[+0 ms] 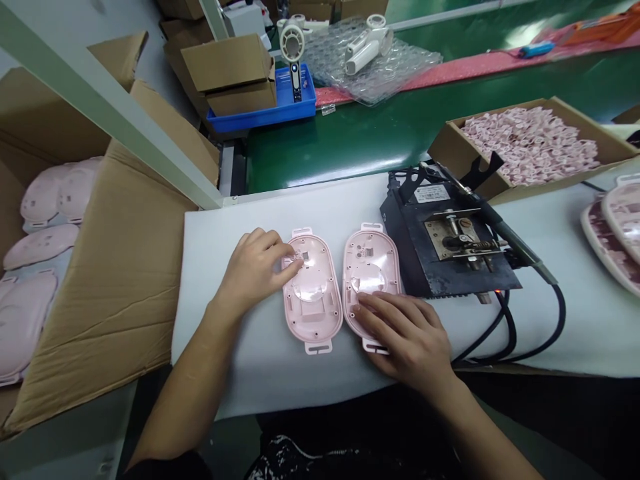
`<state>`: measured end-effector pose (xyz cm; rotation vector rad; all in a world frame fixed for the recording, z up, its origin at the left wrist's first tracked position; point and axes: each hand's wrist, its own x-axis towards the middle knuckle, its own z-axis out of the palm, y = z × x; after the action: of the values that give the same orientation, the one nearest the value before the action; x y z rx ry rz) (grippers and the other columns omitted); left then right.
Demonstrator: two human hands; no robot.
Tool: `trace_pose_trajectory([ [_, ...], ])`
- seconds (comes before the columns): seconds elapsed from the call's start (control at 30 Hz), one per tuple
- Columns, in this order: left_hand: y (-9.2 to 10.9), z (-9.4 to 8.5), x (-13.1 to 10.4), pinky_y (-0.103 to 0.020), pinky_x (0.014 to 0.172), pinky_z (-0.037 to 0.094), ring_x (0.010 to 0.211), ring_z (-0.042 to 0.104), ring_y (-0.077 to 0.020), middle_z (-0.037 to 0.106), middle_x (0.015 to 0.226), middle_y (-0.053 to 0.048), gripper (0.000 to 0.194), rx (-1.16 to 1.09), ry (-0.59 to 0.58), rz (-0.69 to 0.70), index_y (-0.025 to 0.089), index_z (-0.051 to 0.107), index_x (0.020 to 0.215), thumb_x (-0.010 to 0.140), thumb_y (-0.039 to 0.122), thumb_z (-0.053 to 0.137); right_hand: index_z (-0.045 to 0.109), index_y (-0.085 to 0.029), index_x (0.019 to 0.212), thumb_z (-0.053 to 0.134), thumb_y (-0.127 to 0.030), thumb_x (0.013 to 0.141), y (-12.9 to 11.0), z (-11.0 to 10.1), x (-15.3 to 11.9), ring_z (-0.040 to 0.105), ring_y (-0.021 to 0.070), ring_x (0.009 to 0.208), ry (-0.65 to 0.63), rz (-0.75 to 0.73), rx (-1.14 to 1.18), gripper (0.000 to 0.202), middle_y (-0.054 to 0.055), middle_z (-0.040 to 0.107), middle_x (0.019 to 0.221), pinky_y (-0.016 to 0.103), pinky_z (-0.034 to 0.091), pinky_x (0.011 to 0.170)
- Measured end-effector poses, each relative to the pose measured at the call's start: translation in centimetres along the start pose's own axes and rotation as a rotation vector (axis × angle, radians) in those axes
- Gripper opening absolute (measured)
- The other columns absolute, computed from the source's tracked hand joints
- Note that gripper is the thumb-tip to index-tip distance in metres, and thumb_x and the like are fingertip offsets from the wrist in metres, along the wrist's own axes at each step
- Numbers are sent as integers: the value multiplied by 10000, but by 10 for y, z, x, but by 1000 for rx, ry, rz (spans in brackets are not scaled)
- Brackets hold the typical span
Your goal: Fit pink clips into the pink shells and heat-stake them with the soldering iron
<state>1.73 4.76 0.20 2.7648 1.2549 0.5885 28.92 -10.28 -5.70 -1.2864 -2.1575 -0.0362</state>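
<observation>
Two pale pink oval plastic shells lie side by side on the white table cover, hollow side up, with slotted tabs at their ends. On the left shell (313,293), the thumb and forefinger of my left hand (254,268) reach over the upper left edge, spread apart. My right hand (413,340) rests across the lower part of the right shell (371,263), its fingers stretched out over the inside. Part of that shell is hidden under the fingers. Small screw posts and square openings show inside both shells.
A black soldering station (445,233) with a cabled iron (515,240) stands right of the shells. Behind it is a carton (505,190) of small pink parts. At left, a large carton (110,287) holds more shells. A blue tray (260,119) and handheld fan (295,60) are at the back.
</observation>
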Motion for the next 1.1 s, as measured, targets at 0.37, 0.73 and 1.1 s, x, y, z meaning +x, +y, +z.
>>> trace_pose_trajectory([
  [0.37,3,9,0,-363,717,427,765,494,-196,648,814,-37,240,-16,9,-5,196,750,849,971,371,639,672,-225,1270,573,-327,990,0,3,2,636,263,1183,17,-2,-3,314,40,676,1343,430,436,992],
  [0.73,-5,4,-3,-341,708,457,782,515,-187,676,853,-39,180,-159,-53,61,237,767,1000,1006,303,600,679,-219,1251,573,-314,984,-1,1,3,644,270,1169,20,-2,-7,303,37,680,1334,433,437,982],
  [1.1,-1,6,-2,-327,711,477,799,566,-179,645,794,-14,117,-288,-39,-125,237,769,942,947,297,669,669,-222,1277,587,-323,979,0,1,1,636,274,1189,7,-5,-14,324,44,676,1342,445,435,998],
])
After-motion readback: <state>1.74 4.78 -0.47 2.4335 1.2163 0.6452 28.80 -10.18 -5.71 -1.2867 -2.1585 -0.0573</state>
